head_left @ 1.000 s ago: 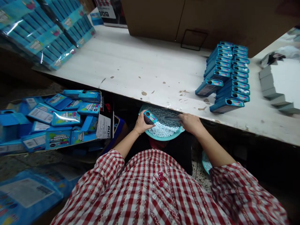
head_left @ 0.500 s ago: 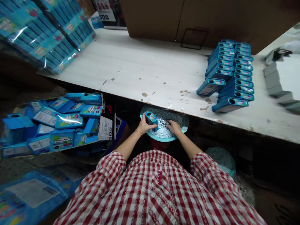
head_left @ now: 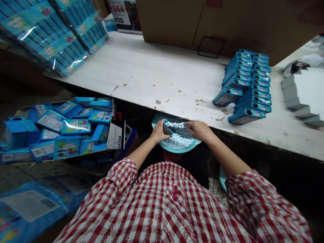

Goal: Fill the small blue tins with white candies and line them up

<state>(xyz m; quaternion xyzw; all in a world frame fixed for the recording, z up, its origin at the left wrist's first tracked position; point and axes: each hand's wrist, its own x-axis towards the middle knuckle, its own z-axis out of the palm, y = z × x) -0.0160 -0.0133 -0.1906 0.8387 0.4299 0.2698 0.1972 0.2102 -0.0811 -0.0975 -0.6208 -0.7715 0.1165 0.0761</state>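
Note:
A turquoise basin full of small white pellets sits in front of me, below the table's edge. My left hand is wrapped round a small blue box, tilted over the basin with its top end toward the right. Over the basin's right side, my right hand has its fingers closed on a scoop whose handle they hide. White pellets lie heaped on the scoop, in a line reaching the box's top.
Rows of blue boxes stand on the white table at right. A carton of loose blue boxes is at left, wrapped packs behind it. Grey-white stacked pieces lie far right. A brown carton stands at the back.
My right hand has risen from the pellets and moved right, bringing up a loaded scoop. The blue box in my left hand has tipped toward it. The view has shifted slightly.

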